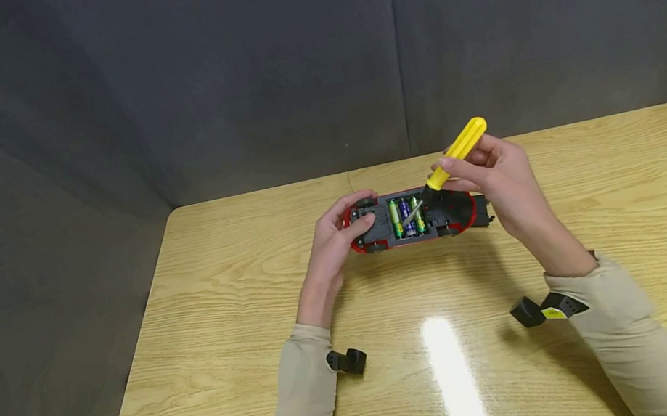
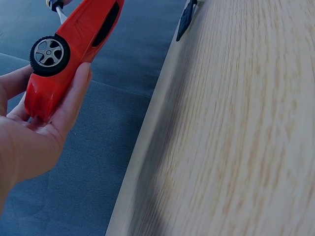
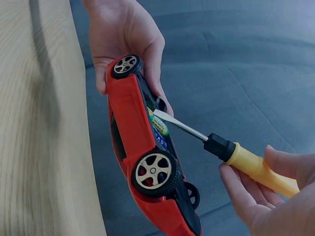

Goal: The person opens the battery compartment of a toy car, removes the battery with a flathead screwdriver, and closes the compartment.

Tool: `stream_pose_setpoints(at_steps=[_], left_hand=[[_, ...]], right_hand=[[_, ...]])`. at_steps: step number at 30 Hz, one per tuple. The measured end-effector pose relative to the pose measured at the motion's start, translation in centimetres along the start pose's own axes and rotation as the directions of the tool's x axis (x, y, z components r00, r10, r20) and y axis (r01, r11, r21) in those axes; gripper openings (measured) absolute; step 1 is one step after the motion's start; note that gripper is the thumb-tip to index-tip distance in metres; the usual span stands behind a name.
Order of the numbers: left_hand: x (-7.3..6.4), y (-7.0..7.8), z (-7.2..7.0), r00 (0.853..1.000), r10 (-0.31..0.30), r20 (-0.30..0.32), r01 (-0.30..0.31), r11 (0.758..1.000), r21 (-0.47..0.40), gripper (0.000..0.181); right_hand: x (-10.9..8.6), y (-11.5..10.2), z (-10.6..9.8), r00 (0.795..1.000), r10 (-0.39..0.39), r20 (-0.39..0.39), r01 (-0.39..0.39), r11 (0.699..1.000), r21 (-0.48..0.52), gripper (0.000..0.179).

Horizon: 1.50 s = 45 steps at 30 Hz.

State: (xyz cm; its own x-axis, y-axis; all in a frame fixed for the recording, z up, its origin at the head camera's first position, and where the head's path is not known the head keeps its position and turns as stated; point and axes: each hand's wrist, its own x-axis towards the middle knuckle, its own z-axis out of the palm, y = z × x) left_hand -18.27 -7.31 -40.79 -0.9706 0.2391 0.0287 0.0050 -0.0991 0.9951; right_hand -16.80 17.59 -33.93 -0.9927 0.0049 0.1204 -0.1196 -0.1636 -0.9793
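Note:
My left hand (image 1: 334, 243) grips one end of a red toy car (image 3: 130, 115), thumb on its black underside, which faces up in the head view. An uncovered compartment in that underside holds three batteries (image 1: 396, 216), green ones at the sides and a purple-blue one between. My right hand (image 1: 511, 185) holds a flathead screwdriver (image 1: 459, 151) by its yellow handle, between thumb and fingers. Its metal shaft slants down toward the compartment, and in the right wrist view the flat tip is right at the batteries. The left wrist view shows the car's red side and one wheel (image 2: 49, 55).
A flat black piece (image 2: 186, 20) lies on the wooden table (image 1: 232, 313) near its far edge, appearing past the car's right end in the head view. Dark fabric (image 1: 271, 71) hangs behind and to the left. Each sleeve carries a small black wrist camera (image 1: 347, 362).

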Motion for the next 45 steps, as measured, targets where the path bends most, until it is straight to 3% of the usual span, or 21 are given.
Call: stream_pose_setpoints(at_steps=[9,20,29,39,45], left_hand=[[-0.1,0.2,-0.2,1.000,0.016,-0.003,-0.016,1.000,0.004,0.038],[-0.1,0.4,-0.2,1.000,-0.019,-0.024,0.019,0.999,-0.034,0.038],[0.0,0.5,-0.2,0.999,-0.019,-0.028,0.018,0.999,-0.050,0.039],[0.0,0.5,-0.4,0.999,-0.021,-0.035,0.018,0.997,-0.080,0.038],[-0.1,0.5,-0.5,0.999,-0.021,-0.037,0.018,0.996,-0.090,0.039]], right_hand=[[-0.3,0.0,0.6,1.000,0.004,0.029,-0.002,0.998,-0.055,0.022],[-0.4,0.1,0.9,0.999,0.000,0.038,0.004,0.994,-0.109,0.024],[-0.7,-0.2,0.8,0.997,-0.040,0.065,0.050,0.986,-0.162,0.021],[-1.2,-0.9,0.4,0.995,-0.047,0.086,0.074,0.935,-0.347,0.034],[-1.6,-1.2,0.6,0.987,-0.105,0.124,0.151,0.877,-0.456,0.032]])
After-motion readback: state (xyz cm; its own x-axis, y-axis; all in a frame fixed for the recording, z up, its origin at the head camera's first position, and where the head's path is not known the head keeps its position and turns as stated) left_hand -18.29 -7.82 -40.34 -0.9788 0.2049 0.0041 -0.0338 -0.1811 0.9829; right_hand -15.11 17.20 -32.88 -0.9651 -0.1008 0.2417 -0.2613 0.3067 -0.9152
